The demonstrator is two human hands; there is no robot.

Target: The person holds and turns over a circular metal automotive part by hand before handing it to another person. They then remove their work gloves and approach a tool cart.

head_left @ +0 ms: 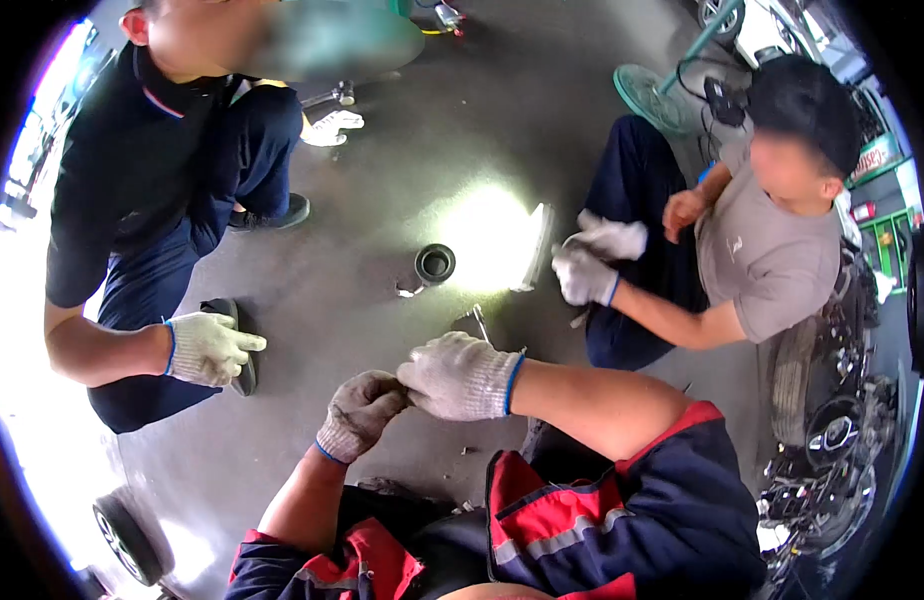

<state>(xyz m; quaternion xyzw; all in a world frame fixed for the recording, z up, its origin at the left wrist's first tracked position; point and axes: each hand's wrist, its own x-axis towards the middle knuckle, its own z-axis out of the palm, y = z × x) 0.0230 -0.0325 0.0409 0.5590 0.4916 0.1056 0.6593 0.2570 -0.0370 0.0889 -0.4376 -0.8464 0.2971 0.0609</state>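
My left hand (362, 413), in a soiled white knit glove with a blue cuff, has its fingers pinched together low in the middle of the view. Touching it at the fingertips is my right hand (460, 377), gloved the same way, its fingers curled closed. Anything between the fingers is too small or hidden to make out. Beyond my hands, a black ring-shaped part (435, 264) lies on the grey floor (362, 270). A thin metal tool (480, 322) shows just past my right hand.
A person in black (112, 170) crouches at the left, a gloved hand at the knee. Another person in a grey shirt (782, 240) squats at the right, with gloves. A bright lamp (536, 247) lights the floor. A wheel (127, 538) is lower left; machine parts (832, 440) line the right.
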